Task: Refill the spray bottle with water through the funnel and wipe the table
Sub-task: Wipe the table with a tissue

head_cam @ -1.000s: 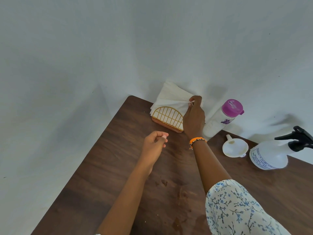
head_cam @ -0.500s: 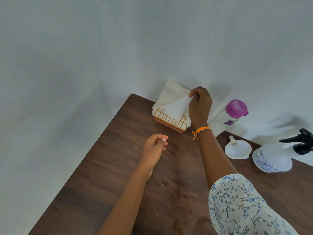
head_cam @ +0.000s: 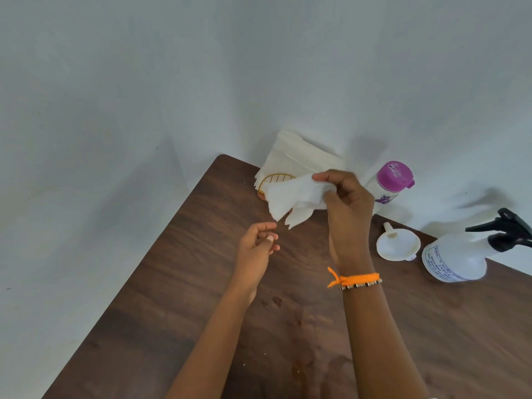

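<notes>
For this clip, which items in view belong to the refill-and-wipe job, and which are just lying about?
Belongs to the job:
spray bottle
funnel
purple-capped bottle, probably the water source
napkin, held in the right hand
table

Lying about:
napkin holder with its remaining stack
left hand, holding nothing

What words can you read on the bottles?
Spray bottle: a boxed blue label with a few lines of capital letters, too blurred and curved to read for sure.
Purple-capped bottle: a purple mark, too small to read as words.
Funnel: no writing shows.
Napkin: no writing shows.
</notes>
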Action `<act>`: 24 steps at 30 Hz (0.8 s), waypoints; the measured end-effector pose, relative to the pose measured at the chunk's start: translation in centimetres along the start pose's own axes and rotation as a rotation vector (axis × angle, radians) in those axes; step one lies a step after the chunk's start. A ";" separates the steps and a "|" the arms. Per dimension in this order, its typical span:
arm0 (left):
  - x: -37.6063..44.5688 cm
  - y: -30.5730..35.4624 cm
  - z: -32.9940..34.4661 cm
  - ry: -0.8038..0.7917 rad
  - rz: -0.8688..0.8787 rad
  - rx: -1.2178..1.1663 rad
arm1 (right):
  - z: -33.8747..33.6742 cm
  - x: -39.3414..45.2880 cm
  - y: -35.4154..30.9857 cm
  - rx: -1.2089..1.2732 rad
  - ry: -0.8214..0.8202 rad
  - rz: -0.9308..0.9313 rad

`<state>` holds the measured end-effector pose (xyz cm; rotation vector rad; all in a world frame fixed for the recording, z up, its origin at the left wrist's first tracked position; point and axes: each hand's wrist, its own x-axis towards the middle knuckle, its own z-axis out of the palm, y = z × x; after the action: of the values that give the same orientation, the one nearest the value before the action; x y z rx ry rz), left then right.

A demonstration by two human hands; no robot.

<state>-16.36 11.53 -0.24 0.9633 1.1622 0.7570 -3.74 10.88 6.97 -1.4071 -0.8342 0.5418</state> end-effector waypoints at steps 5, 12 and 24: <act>-2.9 -1.3 -0.9 -0.164 0.116 -0.165 | -2.2 -5.7 0.4 0.232 -0.242 0.281; -9.0 -3.3 -2.7 -0.225 -0.093 -0.176 | -4.1 -12.2 1.9 -0.150 -0.313 0.242; -11.8 -7.5 -4.0 -0.088 -0.263 0.089 | -6.0 -15.7 6.3 -0.573 -0.317 0.237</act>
<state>-23.07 -1.17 -2.82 0.8865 1.2241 0.4516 -7.88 -4.19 -1.89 -1.9937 -1.1416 0.7573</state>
